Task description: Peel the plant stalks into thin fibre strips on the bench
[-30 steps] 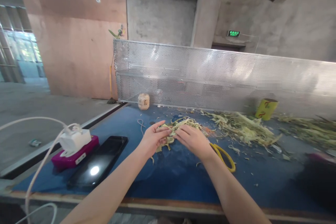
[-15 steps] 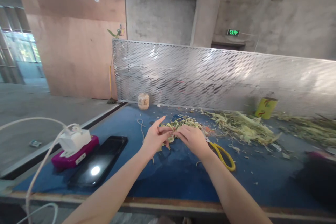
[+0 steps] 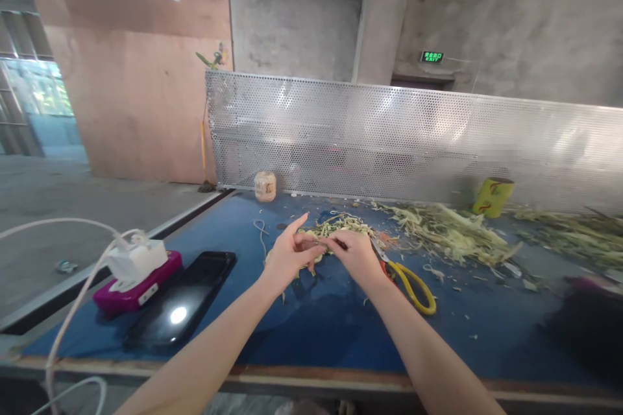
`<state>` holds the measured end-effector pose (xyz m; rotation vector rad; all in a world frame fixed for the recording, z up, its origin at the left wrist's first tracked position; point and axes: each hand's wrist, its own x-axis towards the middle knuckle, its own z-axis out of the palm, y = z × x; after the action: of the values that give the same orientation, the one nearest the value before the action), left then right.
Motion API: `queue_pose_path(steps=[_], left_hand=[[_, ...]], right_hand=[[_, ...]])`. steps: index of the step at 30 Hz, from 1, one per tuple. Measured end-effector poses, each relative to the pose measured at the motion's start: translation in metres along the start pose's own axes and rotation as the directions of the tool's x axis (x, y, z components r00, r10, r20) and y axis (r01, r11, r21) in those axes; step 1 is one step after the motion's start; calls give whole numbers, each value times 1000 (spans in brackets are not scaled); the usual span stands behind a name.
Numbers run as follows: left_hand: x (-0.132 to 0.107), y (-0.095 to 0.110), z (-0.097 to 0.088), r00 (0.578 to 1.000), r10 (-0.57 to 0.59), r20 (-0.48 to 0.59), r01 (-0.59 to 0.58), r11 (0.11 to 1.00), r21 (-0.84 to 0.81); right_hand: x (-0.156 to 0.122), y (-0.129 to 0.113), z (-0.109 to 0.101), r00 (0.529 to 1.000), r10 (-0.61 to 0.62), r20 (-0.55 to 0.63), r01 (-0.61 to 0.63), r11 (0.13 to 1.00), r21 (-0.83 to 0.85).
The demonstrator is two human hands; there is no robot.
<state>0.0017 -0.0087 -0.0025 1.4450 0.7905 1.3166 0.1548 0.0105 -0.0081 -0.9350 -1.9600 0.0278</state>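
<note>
Over the blue tabletop (image 3: 321, 331), my left hand (image 3: 288, 256) and my right hand (image 3: 354, 258) meet at their fingertips. The left thumb and fingers pinch together, with one finger stretched upward. My right fingers are also closed in a pinch against the left ones. Whatever lies between them is too small and too covered to name. Just behind the hands is a pile of pale green dried plant scraps (image 3: 348, 225). Yellow-handled scissors (image 3: 413, 285) lie by my right wrist, their blades partly behind the hand.
Left of my arms lie a black phone (image 3: 187, 298) and a purple power strip (image 3: 139, 288) with a white charger (image 3: 136, 259). A jar (image 3: 265, 187) stands far back. Dried husk strips (image 3: 448, 230) and a yellow tin (image 3: 493, 197) are right, before a perforated metal panel (image 3: 341, 136).
My right hand has turned slightly and its fingers have curled more, showing more of the scissors. The left hand has hardly moved. The whole view has shifted a little.
</note>
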Motion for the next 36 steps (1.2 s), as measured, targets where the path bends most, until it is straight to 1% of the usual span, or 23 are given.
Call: queue_pose_path(steps=[2, 4, 7, 9, 11, 12, 13, 14, 15, 17, 19, 21, 23, 24, 26, 28, 29, 30, 32, 36], left_hand=[[-1, 0, 0, 1000, 5, -15, -5, 999, 40], [-1, 2, 1, 999, 16, -41, -12, 996, 92], [-1, 6, 4, 996, 40, -82, -29, 992, 127], [-2, 8, 5, 994, 39, -102, -27, 993, 114], [-2, 9, 6, 992, 25, -128, -15, 997, 79], [-1, 9, 6, 990, 16, -143, -9, 999, 51], [-1, 9, 6, 987, 8, -158, -5, 1000, 19], [-1, 8, 5, 986, 1, -166, -4, 1000, -14], [0, 7, 4, 985, -2, -170, -6, 999, -46], [1, 4, 2, 985, -4, -173, -12, 996, -92], [2, 1, 1, 984, -4, -177, -16, 994, -111], [3, -1, 0, 984, -12, -179, -9, 993, -118], [4, -1, 0, 981, -35, -190, 12, 992, -126], [4, 0, 0, 978, -54, -203, 28, 991, -130], [4, 1, 0, 967, -94, -236, 62, 988, -142], [4, 1, 0, 962, -112, -248, 73, 984, -160], [4, 1, 1, 964, -108, -241, 68, 983, -169], [4, 1, 1, 967, -101, -233, 62, 983, -171], [3, 1, 1, 973, -85, -213, 54, 987, -149], [2, 4, 1, 985, -54, -163, 45, 997, -56]], right_hand=[[0, -1, 2, 1000, 16, 1, -16, 1000, 15], [-1, -1, 4, 998, 58, -2, -58, 998, 35], [-2, -2, 8, 983, 185, 15, -186, 978, 96], [-2, -3, 11, 956, 285, 66, -293, 941, 170], [-2, -3, 14, 916, 378, 134, -401, 874, 276], [-1, -3, 15, 899, 407, 159, -437, 839, 325], [-1, -2, 16, 893, 420, 162, -449, 816, 365], [-1, 0, 18, 899, 416, 136, -434, 811, 391], [0, 1, 19, 912, 401, 86, -400, 823, 403], [0, 5, 21, 929, 368, -45, -320, 857, 404], [1, 8, 21, 916, 376, -140, -291, 864, 411], [1, 7, 20, 907, 385, -172, -285, 860, 424], [1, 3, 16, 921, 339, -192, -237, 879, 414], [1, 0, 14, 939, 280, -198, -186, 901, 392], [1, -6, 8, 977, 94, -193, -25, 943, 333], [0, -12, 4, 986, -89, -142, 127, 950, 286], [0, -13, 3, 983, -147, -107, 172, 945, 280], [0, -14, 3, 982, -173, -81, 189, 941, 281], [0, -14, 3, 988, -149, -47, 156, 945, 288], [-1, -12, 5, 999, 24, -23, -14, 929, 370]])
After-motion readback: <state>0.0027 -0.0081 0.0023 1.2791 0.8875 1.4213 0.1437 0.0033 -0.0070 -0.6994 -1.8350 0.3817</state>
